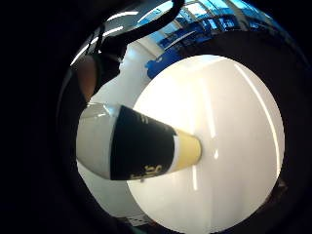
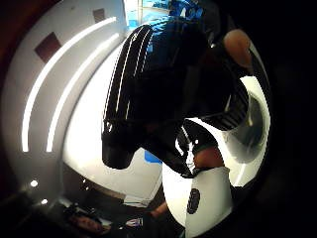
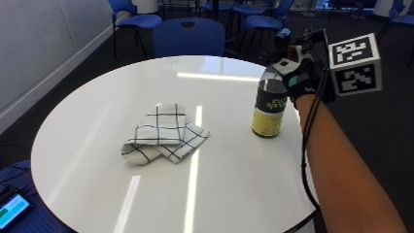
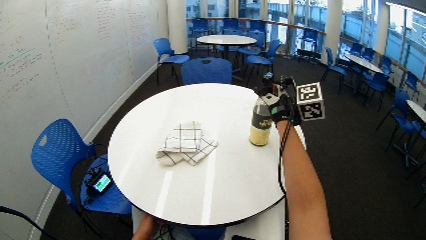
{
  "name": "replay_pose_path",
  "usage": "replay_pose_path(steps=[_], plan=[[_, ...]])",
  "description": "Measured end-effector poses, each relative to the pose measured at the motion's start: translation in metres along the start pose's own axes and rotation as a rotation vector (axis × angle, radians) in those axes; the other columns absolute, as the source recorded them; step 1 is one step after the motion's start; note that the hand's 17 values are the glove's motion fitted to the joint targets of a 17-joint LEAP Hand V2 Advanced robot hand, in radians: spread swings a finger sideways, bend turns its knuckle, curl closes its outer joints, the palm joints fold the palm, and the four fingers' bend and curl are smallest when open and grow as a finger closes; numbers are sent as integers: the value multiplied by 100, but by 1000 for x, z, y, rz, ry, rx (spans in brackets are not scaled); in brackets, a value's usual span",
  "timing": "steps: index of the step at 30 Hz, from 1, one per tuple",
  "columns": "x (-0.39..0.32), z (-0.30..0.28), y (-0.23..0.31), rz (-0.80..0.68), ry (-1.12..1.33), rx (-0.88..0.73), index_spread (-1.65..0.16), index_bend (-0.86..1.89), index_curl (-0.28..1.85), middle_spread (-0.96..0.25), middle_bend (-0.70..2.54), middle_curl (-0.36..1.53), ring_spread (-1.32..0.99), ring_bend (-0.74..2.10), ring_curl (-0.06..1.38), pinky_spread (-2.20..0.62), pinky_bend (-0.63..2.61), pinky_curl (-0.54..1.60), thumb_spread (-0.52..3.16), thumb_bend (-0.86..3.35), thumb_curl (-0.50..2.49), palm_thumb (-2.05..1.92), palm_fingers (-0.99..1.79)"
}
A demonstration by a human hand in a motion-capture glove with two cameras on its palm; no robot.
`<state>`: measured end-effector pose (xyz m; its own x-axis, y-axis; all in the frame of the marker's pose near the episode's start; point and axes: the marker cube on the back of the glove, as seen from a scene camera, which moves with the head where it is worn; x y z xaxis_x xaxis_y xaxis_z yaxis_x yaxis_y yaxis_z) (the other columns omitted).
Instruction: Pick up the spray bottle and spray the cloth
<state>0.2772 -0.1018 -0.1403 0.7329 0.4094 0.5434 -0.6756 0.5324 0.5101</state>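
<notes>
A spray bottle (image 3: 269,108) stands upright on a round white desk (image 3: 97,121), near the edge on the person's right. The bottle has a clear upper part, a black label band around the middle and a yellow base that rests on the desk surface. Its dark spray head is at the top, mostly covered by the hand.

The right hand (image 3: 302,77), in a black glove, is at the bottle's neck and spray head. This grip is closed around the top of the bottle, fingers curled about the neck, with the forearm reaching in from the near right side of the desk. In the little finger side palm view the bottle (image 1: 139,146) runs away from the palm, its yellow base meeting the white desk (image 1: 234,122). In the thumb side palm view the black spray head (image 2: 148,94) fills much of the picture, close to the palm.

A white cloth (image 3: 165,133) with a dark grid pattern lies loosely folded on the desk, towards its middle and to the left of the bottle, well apart from it. It lies flat and nothing touches it.

Blue chairs (image 4: 206,70) stand around the desk, one just behind its far edge, and more desks and chairs are farther back in the room.
</notes>
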Motion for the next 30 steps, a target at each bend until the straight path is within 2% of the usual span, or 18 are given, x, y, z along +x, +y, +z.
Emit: replay_pose_path(steps=[12, 21, 30], plan=[[-5, -4, -8, -47, -19, -44, -34, 21, 40, -22, 40, 43, -18, 36, 39, 6, 9, 18, 93, -3, 43, 84, 112], [-5, -12, -15, -97, -31, -88, -33, 21, 42, -21, 43, 44, -19, 41, 40, 3, 11, 16, 93, -3, 42, 79, 116], [-7, -7, -20, -124, -22, -190, -32, 22, 44, -22, 46, 45, -21, 45, 41, -3, 14, 18, 93, -4, 42, 76, 122]])
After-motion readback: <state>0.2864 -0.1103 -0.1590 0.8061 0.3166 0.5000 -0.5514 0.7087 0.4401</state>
